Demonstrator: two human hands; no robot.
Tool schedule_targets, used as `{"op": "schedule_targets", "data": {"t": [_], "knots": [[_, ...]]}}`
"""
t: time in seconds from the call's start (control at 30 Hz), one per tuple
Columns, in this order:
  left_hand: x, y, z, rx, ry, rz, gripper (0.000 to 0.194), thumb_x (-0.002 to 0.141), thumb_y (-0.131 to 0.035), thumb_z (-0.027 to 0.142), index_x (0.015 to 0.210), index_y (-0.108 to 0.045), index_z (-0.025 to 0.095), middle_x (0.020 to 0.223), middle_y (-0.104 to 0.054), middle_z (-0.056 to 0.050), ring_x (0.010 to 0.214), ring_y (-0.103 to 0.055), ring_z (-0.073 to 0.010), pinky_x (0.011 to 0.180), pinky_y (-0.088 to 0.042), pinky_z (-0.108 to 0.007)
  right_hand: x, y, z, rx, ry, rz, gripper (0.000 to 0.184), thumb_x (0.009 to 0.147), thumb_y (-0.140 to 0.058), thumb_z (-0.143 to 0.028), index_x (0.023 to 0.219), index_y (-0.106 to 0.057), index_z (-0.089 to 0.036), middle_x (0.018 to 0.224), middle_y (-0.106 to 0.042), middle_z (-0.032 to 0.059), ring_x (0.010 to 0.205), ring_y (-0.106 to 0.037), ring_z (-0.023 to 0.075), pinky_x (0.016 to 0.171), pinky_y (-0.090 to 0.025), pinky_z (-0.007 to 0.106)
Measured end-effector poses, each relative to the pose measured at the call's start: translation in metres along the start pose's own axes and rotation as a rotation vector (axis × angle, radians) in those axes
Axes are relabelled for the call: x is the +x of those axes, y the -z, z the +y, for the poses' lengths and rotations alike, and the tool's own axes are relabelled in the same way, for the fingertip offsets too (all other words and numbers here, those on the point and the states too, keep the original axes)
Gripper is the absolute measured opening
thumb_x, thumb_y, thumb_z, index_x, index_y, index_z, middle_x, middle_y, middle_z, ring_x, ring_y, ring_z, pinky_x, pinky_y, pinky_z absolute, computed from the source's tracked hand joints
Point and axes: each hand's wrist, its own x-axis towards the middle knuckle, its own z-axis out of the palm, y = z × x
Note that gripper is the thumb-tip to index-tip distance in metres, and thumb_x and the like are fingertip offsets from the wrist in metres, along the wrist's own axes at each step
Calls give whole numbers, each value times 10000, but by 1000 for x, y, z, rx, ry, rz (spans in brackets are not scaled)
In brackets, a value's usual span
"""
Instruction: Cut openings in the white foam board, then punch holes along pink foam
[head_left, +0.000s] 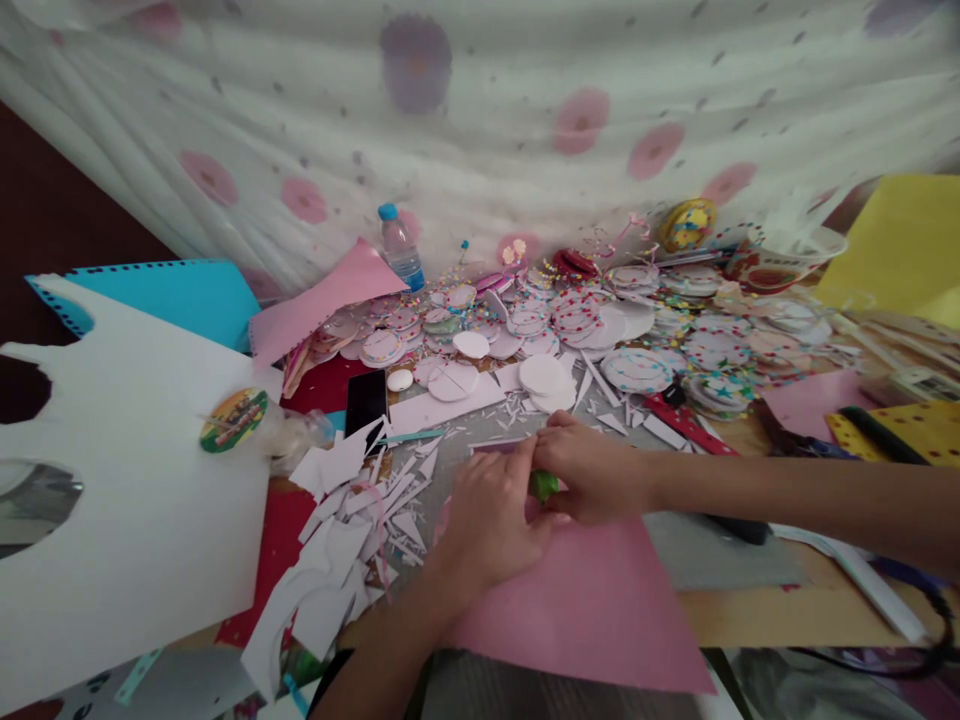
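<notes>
A pink sheet (592,610) of paper or foam lies at the table's front edge and hangs partly over it. My left hand (495,510) rests on the sheet, fingers stretched forward and lying flat. Right against it, my right hand (592,468) is closed around a small bright green thing (543,486), whose kind is mostly hidden by the fingers. The two hands touch near the sheet's far edge. Beneath the sheet is a grey mat (720,555). Just beyond the hands lie white round discs (546,378).
White paper scraps (375,530) pile up left of my hands. A phone (366,405), a water bottle (401,250) and many decorated discs (577,315) stand behind. At left is a large white cut-out sheet (165,540); at right, scissors (802,435) and a yellow sheet (896,245).
</notes>
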Motion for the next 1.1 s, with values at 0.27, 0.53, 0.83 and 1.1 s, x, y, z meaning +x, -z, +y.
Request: {"op": "schedule_targets", "data": {"t": [0.27,0.53,0.83,1.1], "knots": [[-2,-8,-3,3,-27,105,684,693,-739,308,1296,-470,132,1084,-677,-119,987,-611,-296,897,-450,-458,0,-4,0,-6,-34,33,97,680,-621,-154,776,-628,-155,823,-686,61,833,-623,224,829,-313,363],[-8,3,-11,123,-34,22,509,716,-738,489,1082,-613,158,909,-709,-89,916,-626,-279,1015,-323,-507,-4,2,7,97,-21,-8,184,691,-666,-182,867,-620,-158,863,-676,62,875,-609,233,838,-343,367],[-17,19,-13,89,42,-89,167,883,-530,159,813,-678,192,788,-702,-19,811,-621,-186,1028,-304,-436,-15,0,26,698,-175,105,435,871,-472,-548,957,-628,-150,819,-622,31,748,-555,170,648,-415,269],[-23,9,-23,-12,15,-25,111,839,-568,148,815,-664,197,816,-699,-16,841,-618,-187,1022,-308,-416,-22,-23,16,851,-282,365,562,899,-337,-643,879,-660,-184,877,-684,48,881,-605,213,865,-423,333]]}}
